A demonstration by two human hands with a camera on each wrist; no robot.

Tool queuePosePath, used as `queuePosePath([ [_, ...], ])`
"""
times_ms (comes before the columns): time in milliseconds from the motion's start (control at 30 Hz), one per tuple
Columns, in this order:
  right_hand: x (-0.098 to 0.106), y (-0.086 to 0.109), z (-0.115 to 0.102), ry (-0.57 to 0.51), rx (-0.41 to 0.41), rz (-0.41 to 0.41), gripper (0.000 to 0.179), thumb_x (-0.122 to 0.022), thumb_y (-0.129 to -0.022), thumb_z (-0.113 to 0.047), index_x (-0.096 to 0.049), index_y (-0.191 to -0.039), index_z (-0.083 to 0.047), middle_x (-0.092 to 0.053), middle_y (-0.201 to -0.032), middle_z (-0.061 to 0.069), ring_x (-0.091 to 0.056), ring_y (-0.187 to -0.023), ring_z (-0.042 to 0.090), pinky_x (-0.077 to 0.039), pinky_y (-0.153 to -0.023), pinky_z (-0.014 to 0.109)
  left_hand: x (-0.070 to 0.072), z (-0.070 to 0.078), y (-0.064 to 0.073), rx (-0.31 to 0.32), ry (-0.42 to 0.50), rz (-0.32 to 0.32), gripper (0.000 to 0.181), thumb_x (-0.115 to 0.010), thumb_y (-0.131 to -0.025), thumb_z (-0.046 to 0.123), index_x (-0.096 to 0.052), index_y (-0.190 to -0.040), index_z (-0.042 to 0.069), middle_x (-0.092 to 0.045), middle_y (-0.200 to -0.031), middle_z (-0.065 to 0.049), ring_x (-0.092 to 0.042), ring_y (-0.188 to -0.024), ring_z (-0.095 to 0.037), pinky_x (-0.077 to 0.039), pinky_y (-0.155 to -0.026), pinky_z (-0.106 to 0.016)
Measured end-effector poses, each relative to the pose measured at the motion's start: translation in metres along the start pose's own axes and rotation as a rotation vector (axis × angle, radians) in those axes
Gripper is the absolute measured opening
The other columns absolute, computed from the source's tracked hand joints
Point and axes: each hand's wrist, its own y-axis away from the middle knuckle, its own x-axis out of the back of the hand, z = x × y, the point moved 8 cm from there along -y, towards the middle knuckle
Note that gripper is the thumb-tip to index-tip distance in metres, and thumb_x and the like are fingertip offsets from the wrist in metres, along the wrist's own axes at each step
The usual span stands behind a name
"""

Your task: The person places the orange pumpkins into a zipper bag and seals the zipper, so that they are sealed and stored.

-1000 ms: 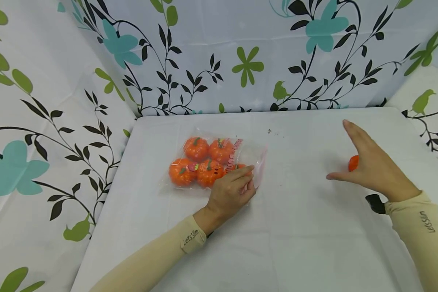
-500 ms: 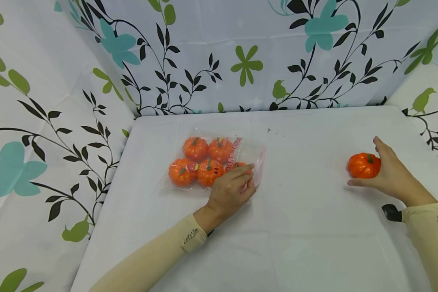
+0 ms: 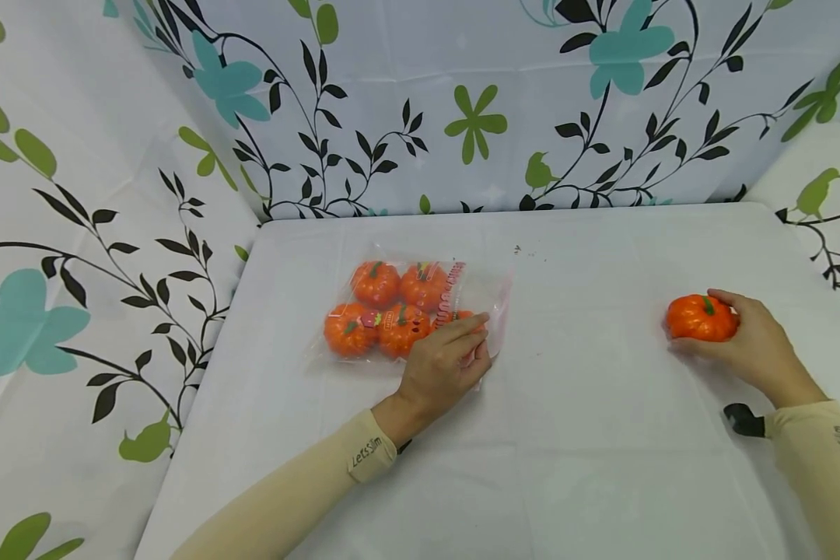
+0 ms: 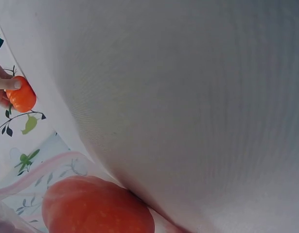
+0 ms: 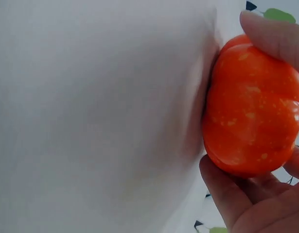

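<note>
A clear plastic bag [image 3: 486, 288] with a pink edge lies on the white table, holding several small orange pumpkins [image 3: 376, 285] with green stems. My left hand [image 3: 442, 365] holds the bag at its right end, fingers curled over the plastic and partly covering one pumpkin inside. In the left wrist view that pumpkin [image 4: 98, 206] shows large through the plastic. Far to the right, my right hand [image 3: 766, 350] grips a loose small pumpkin [image 3: 701, 317] from its right side. The right wrist view shows the thumb [image 5: 275, 36] and fingers on opposite sides of it.
A white cloth covers the table [image 3: 588, 467]. Patterned curtains [image 3: 392, 93] with leaves and flowers rise behind it and at both sides. A few dark specks [image 3: 521, 250] mark the cloth near the back edge.
My right hand has moved right to the loose pumpkin, uncovering it, and its spread fingers have closed round it. The left hand and the bag have stayed in place.
</note>
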Motion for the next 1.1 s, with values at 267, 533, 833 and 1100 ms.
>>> queuePosePath([
  [267,-0.023,-0.002,-0.054,-0.096,0.136,-0.089,0.093,-0.082,-0.084,-0.038,-0.035,-0.154,0.0,-0.035,-0.146,0.034,-0.04,-0.124,0.055,-0.045,-0.092,0.07,0.001,-0.001,-0.001,0.009,-0.001,0.004,0.019,-0.073,-0.083,0.004,-0.079,-0.099,-0.004,-0.074,-0.113,-0.012,-0.071,-0.106,-0.02,-0.053,-0.093,-0.025],
  [533,-0.057,0.0,-0.12,-0.175,0.244,-0.177,0.088,-0.086,-0.081,-0.037,-0.043,-0.152,-0.006,-0.049,-0.143,0.022,-0.051,-0.12,0.042,-0.051,-0.089,0.044,0.005,-0.001,-0.001,0.022,0.029,0.029,0.018,-0.074,-0.083,0.002,-0.079,-0.099,-0.005,-0.074,-0.112,-0.013,-0.071,-0.106,-0.022,-0.052,-0.093,-0.025],
  [833,-0.094,0.002,-0.173,-0.285,0.317,-0.219,0.084,-0.089,-0.077,-0.036,-0.05,-0.147,-0.009,-0.059,-0.132,0.013,-0.064,-0.103,0.033,-0.055,-0.088,0.044,0.013,0.0,0.0,-0.012,0.093,0.087,0.016,-0.071,-0.082,-0.002,-0.079,-0.096,-0.006,-0.074,-0.11,-0.015,-0.071,-0.106,-0.022,-0.054,-0.091,-0.027],
  [1100,-0.118,-0.008,-0.201,-0.299,0.305,-0.21,0.082,-0.081,-0.084,-0.042,-0.047,-0.15,-0.005,-0.057,-0.14,0.014,-0.057,-0.116,0.032,-0.054,-0.09,0.044,0.015,0.001,0.0,-0.004,0.108,0.097,0.016,-0.071,-0.084,0.0,-0.078,-0.097,-0.006,-0.074,-0.111,-0.015,-0.071,-0.107,-0.022,-0.055,-0.091,-0.027],
])
